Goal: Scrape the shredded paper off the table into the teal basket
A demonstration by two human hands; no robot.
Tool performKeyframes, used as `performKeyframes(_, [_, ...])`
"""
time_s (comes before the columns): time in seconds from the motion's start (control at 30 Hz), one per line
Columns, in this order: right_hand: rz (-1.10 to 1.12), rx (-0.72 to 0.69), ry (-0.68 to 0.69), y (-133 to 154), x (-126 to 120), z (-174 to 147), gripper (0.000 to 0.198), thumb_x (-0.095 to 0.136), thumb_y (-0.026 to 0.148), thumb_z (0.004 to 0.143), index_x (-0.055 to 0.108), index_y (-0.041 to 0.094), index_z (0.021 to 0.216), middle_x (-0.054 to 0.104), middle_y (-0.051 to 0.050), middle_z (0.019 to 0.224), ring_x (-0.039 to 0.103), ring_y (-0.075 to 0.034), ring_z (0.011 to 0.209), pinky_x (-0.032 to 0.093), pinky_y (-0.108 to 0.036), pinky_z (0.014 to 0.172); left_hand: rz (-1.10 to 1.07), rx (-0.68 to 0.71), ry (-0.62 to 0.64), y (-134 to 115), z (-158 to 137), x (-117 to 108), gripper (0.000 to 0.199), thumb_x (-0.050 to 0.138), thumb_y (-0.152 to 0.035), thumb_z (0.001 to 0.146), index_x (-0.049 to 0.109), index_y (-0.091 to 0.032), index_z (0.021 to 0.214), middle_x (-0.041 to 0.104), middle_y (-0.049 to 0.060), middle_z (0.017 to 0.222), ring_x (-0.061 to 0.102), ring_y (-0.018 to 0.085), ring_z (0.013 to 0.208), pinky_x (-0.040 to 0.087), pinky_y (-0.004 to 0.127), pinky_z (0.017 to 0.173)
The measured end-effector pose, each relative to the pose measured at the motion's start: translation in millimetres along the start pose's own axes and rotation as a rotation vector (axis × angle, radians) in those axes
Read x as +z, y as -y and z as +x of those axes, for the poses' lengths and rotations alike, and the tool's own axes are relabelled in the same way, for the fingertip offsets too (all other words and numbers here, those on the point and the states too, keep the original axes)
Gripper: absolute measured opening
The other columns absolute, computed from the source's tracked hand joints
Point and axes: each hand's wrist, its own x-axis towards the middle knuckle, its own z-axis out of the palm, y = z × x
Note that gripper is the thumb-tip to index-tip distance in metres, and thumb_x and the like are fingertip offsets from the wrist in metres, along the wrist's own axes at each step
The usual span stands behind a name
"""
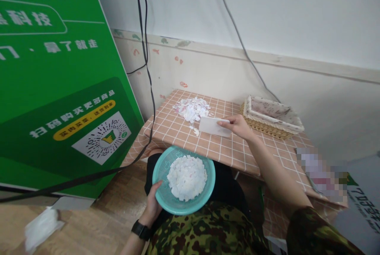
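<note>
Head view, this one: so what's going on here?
A person's left grip holds the rim of a teal basket, with a heap of white scraps inside, by the near edge of a checked table. The right grip holds a flat white card over the table, next to a loose scrap pile. A lined wicker basket sits farther right.

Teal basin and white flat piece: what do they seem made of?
Teal basin: likely moulded plastic, slightly glossy, with a mesh-like wall. White flat piece: smooth, apparently stiff, unbent in the right hand; plastic or thick cardboard, I can't tell.
</note>
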Motion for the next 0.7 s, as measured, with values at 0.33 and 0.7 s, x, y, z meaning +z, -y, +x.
performKeyframes(0.33, [0.085,0.05,0.032,6,17,-25,0.039,0.054,0.051,0.08,0.073,0.017,0.08,0.064,-0.002,0.066,0.051,-0.013,0.055,0.033,-0.023,0.046,-0.019,0.008,0.004,2,0,1,0.022,0.065,-0.023,0.068,0.071,-0.011,0.085,0.075,0.01,0.086,0.066,0.031,0.092,0.05,0.044,0.087])
performKeyframes(0.7, [0.095,0.055,-0.038,26,43,-51,0.034,0.054,0.047,0.082,0.074,0.02,0.088,0.07,-0.003,0.073,0.057,-0.015,0.057,0.041,-0.024,0.049,0.008,0.033,-0.001,-1,-5,8,0.02,0.064,-0.023,0.069,0.071,-0.01,0.083,0.075,0.009,0.085,0.068,0.029,0.087,0.051,0.039,0.084])
